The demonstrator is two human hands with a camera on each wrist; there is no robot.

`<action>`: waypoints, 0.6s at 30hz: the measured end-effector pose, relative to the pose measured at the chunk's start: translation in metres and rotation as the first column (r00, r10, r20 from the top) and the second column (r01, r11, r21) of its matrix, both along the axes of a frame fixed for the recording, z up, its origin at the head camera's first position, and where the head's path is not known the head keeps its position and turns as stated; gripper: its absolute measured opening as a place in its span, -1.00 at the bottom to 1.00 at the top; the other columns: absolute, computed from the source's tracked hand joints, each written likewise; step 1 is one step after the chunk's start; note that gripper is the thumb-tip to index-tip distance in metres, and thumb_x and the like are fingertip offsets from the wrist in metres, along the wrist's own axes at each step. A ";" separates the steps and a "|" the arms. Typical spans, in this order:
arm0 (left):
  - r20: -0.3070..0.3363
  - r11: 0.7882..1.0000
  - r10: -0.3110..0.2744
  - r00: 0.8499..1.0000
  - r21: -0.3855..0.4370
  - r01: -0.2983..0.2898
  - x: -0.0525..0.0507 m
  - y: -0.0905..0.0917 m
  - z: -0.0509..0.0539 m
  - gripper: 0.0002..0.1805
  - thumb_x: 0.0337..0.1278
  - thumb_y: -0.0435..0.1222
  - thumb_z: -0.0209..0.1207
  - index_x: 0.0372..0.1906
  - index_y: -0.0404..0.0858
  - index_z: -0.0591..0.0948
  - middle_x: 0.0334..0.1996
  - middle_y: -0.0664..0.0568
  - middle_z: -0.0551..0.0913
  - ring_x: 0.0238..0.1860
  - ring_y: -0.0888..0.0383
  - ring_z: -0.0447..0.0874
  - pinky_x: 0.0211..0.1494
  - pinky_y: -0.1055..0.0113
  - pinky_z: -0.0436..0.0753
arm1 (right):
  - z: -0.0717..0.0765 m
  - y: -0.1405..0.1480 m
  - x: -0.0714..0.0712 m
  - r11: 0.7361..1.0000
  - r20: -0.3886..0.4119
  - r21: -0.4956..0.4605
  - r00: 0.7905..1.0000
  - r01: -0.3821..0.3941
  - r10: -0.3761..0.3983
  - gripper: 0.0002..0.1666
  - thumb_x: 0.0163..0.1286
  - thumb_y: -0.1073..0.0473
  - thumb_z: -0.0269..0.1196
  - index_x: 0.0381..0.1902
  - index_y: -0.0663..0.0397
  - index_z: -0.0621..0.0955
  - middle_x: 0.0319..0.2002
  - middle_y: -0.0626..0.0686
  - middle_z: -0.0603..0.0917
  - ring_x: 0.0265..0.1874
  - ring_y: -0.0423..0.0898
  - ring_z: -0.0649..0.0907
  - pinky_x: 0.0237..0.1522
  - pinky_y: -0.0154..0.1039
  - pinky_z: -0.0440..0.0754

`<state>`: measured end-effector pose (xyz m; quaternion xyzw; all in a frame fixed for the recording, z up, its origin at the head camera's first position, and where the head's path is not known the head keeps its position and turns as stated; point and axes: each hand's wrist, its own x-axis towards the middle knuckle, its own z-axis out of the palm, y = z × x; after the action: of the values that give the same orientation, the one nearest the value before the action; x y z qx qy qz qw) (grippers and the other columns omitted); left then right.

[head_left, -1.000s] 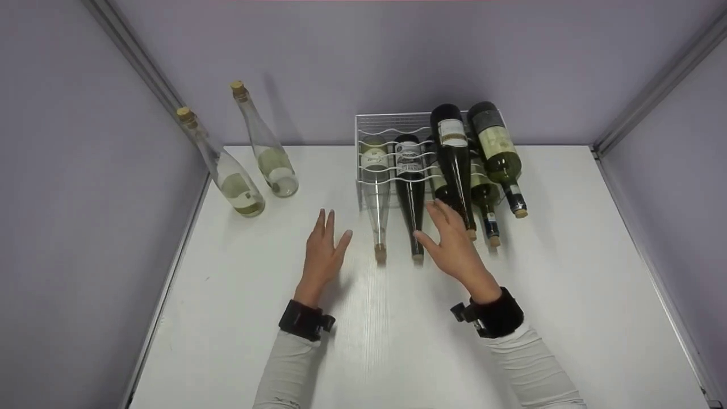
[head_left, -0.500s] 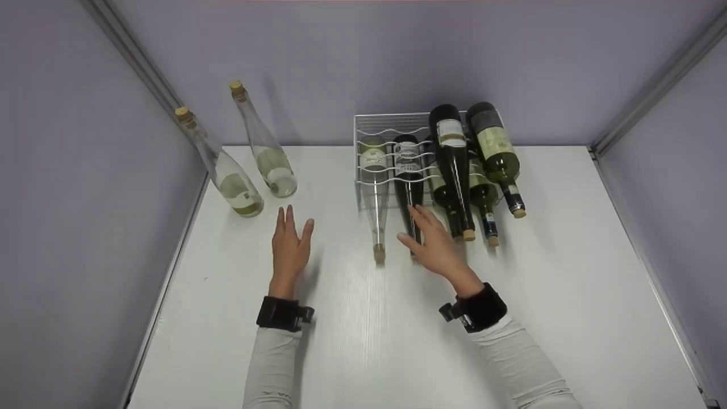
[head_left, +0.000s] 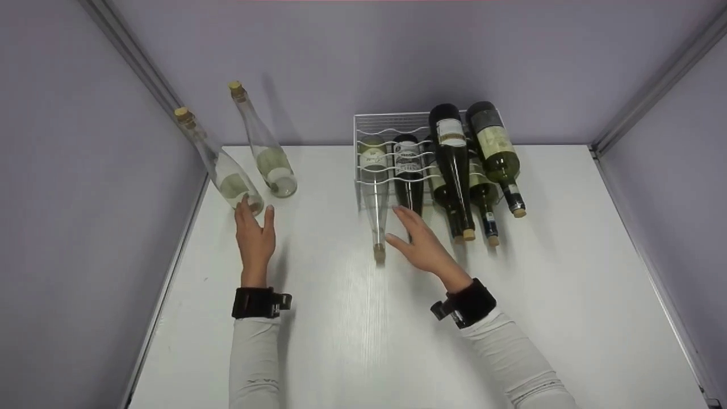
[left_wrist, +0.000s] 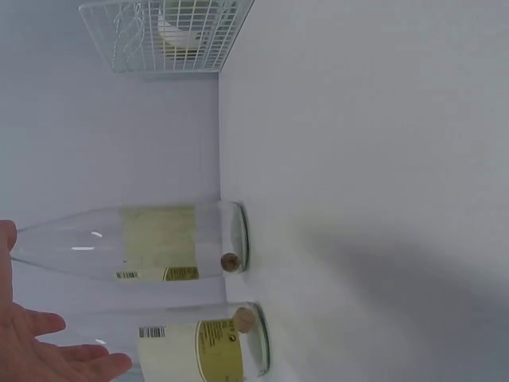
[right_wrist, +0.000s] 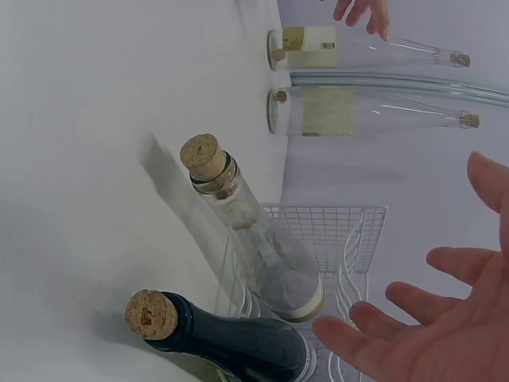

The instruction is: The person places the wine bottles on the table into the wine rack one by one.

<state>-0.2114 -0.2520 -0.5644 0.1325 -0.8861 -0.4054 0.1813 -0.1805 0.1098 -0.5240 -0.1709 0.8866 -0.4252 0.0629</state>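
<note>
Two clear glass bottles with corks stand upright at the back left: the nearer-left bottle [head_left: 232, 180] and the other clear bottle [head_left: 271, 156]. My left hand [head_left: 255, 238], fingers extended, is in front of the nearer-left bottle and overlaps its base in the head view; contact cannot be told. My right hand [head_left: 423, 244] hovers with spread fingers over the neck of a dark bottle [head_left: 410, 193], holding nothing. That bottle lies in the lower level of the white wire rack [head_left: 356, 147], beside a clear corked bottle [head_left: 377, 213].
On top of the rack rest a dark bottle with a white label [head_left: 452, 165] and a green bottle [head_left: 495, 145]. More bottle necks, such as a green one [head_left: 487, 207], stick out below. Walls stand at the back and both sides of the white table [head_left: 352, 341].
My left hand has moved left, from beside the rack to the standing clear bottles. My right hand has shifted left along the rack's front. The bottles have stayed in place.
</note>
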 end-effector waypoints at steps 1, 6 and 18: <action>0.002 1.000 0.007 1.000 0.000 -0.007 -0.001 -0.003 0.001 -0.18 0.44 0.10 -0.05 0.52 -0.36 0.06 0.46 -0.35 0.06 0.42 -0.25 0.14 0.40 -0.10 0.20 | 0.000 -0.002 -0.001 1.000 -0.001 0.000 1.000 -0.009 0.009 -0.16 0.47 -0.10 0.17 0.53 0.15 0.17 0.50 0.23 0.10 0.45 0.20 0.16 0.38 0.16 0.14; -0.003 0.999 0.042 0.999 0.015 -0.042 -0.006 -0.016 0.005 -0.17 0.44 0.06 -0.02 0.52 -0.37 0.03 0.47 -0.35 0.04 0.41 -0.28 0.14 0.39 -0.12 0.21 | -0.001 -0.009 -0.003 0.999 0.016 -0.014 0.999 -0.039 0.040 -0.15 0.47 -0.11 0.17 0.52 0.15 0.17 0.50 0.26 0.09 0.46 0.21 0.11 0.39 0.18 0.10; -0.049 0.973 0.108 0.993 0.212 -0.095 -0.033 -0.047 0.022 -0.13 0.44 0.00 -0.01 0.55 -0.35 -0.12 0.52 -0.24 -0.06 0.52 -0.02 -0.13 0.50 0.19 -0.03 | -0.012 -0.018 -0.006 0.992 -0.018 -0.069 0.994 -0.108 0.107 -0.12 0.46 -0.19 0.15 0.52 0.15 0.17 0.48 0.26 0.15 0.45 0.20 0.16 0.37 0.19 0.15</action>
<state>-0.2440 -0.2990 -0.5424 0.1839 -0.8247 -0.4903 0.2135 -0.1867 0.0920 -0.5365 -0.2234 0.8611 -0.4508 0.0732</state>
